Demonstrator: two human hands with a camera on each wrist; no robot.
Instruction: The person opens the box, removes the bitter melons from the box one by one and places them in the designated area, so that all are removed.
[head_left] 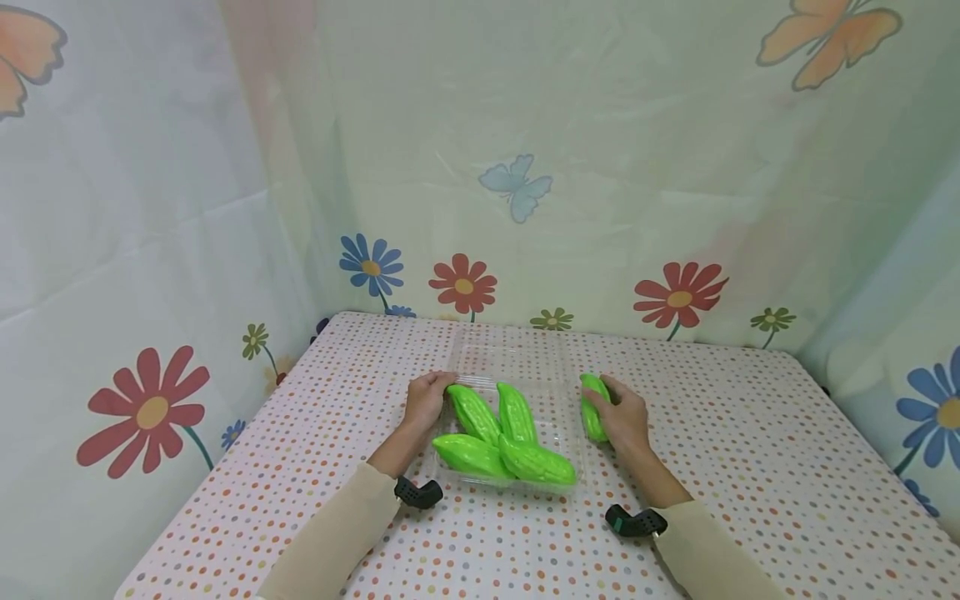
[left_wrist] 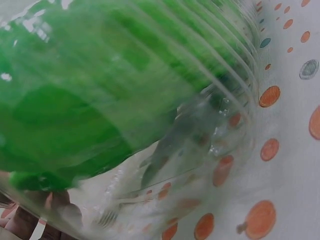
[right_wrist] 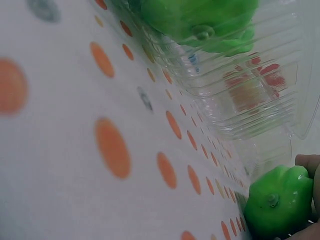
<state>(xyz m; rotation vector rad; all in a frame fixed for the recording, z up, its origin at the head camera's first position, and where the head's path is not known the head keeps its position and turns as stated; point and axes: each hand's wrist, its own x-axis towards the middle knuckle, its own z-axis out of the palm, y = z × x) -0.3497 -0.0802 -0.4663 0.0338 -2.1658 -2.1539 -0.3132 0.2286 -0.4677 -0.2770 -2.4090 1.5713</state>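
Several bright green bitter melons [head_left: 517, 417], ridged and glossy, lie in a clear plastic container [head_left: 557, 417]. Two lie across its near end and others point away behind them. My left hand [head_left: 426, 402] holds the container's left edge, fingertips close to one melon's tip. Through the clear wall, the left wrist view shows some of its fingers [left_wrist: 60, 207]. Just right of the container, my right hand [head_left: 626, 414] grips another bitter melon [head_left: 592, 417], thumb and fingers around it. That melon's stem end faces the camera in the right wrist view, low over the cloth.
Behind the melons the container's clear lid [head_left: 510, 354] lies folded open toward the back. A dotted cloth [head_left: 720, 433] covers the table. A patterned curtain [head_left: 600, 208] with flowers and butterflies stands along the back and sides.
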